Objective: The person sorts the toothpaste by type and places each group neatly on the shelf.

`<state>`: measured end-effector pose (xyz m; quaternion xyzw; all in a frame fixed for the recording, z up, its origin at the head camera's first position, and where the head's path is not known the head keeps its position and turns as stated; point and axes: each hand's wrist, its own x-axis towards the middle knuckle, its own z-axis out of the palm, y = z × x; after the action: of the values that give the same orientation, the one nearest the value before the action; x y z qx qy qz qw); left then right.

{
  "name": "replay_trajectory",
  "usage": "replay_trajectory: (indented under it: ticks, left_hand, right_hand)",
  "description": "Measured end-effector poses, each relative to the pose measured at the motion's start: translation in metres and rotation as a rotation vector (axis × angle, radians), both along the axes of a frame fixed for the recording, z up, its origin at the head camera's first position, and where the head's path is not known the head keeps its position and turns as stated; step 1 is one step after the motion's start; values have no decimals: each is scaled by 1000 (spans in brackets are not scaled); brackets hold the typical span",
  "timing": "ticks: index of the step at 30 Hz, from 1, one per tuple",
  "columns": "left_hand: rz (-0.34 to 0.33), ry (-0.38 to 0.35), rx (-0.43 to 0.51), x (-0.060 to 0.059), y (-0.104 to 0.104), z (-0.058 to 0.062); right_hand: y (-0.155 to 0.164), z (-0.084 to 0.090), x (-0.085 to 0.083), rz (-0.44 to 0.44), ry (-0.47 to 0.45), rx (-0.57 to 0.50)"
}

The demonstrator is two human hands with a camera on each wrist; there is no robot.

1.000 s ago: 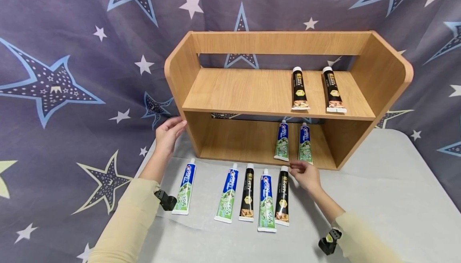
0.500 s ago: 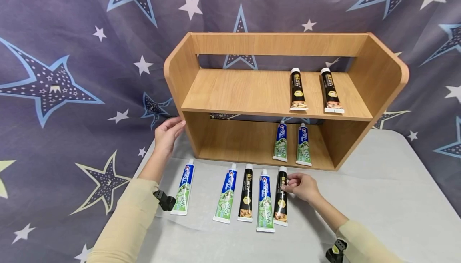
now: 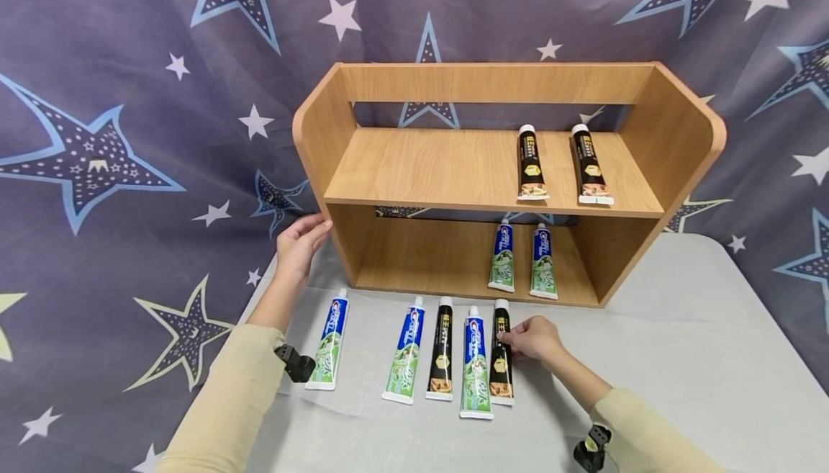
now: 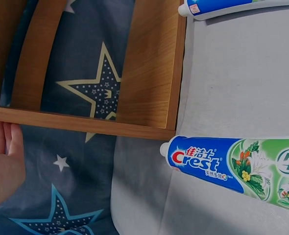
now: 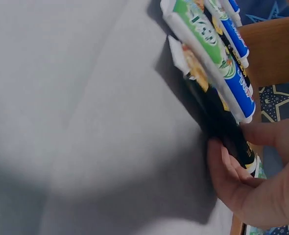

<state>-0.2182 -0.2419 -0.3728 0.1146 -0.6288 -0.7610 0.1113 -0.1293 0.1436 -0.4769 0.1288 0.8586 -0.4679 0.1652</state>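
My right hand (image 3: pixel 536 338) pinches the rightmost black toothpaste tube (image 3: pixel 501 372) near its capped end; in the right wrist view, thumb and fingers lie on opposite sides of it. Beside that tube lies a blue-green Crest tube (image 3: pixel 476 372). Further left on the tabletop are another black tube (image 3: pixel 441 358) and two more Crest tubes, one in the middle (image 3: pixel 404 358) and one at the far left (image 4: pixel 232 169). My left hand (image 3: pixel 299 246) rests its fingers against the outer left side of the wooden shelf (image 3: pixel 414 170), holding nothing.
Two black tubes, a left one (image 3: pixel 531 167) and a right one (image 3: pixel 591 167), lie on the upper board at the right. Below them two Crest tubes, left (image 3: pixel 501 257) and right (image 3: pixel 542 264), lie on the lower board. A star-patterned curtain (image 3: pixel 162 98) hangs behind the grey-covered table (image 3: pixel 686 358).
My right hand has moved from the lower board's front edge, by the right Crest tube, down and left onto the black tube, and now pinches it. My left hand stays at the shelf's side.
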Motion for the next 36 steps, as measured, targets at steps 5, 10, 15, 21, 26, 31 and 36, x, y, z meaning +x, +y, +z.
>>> replay_trajectory:
  ticks: [5,10,15,21,26,31,36]
  left_hand:
    - [7,1,0,0,0,2]
    - [4,-5,-1,0,0,3]
    - [-1,-8,13,1,0,3]
    - [4,-19,9,1,1,2]
    - [3,-23,0,2,1,1]
    - [6,-21,0,2,0,2]
    - [19,-15,3,3,2,3]
  right_hand:
    - [-2,1,1,-48,-47,-145]
    - [1,5,-1,-41,-75,-265]
    - [7,7,-3,-37,-99,-290]
    - [16,13,-4,5,-104,-317]
    - [23,22,-4,46,-123,-382]
    - [28,33,-6,69,-142,-465]
    - [30,45,-9,79,-153,-547]
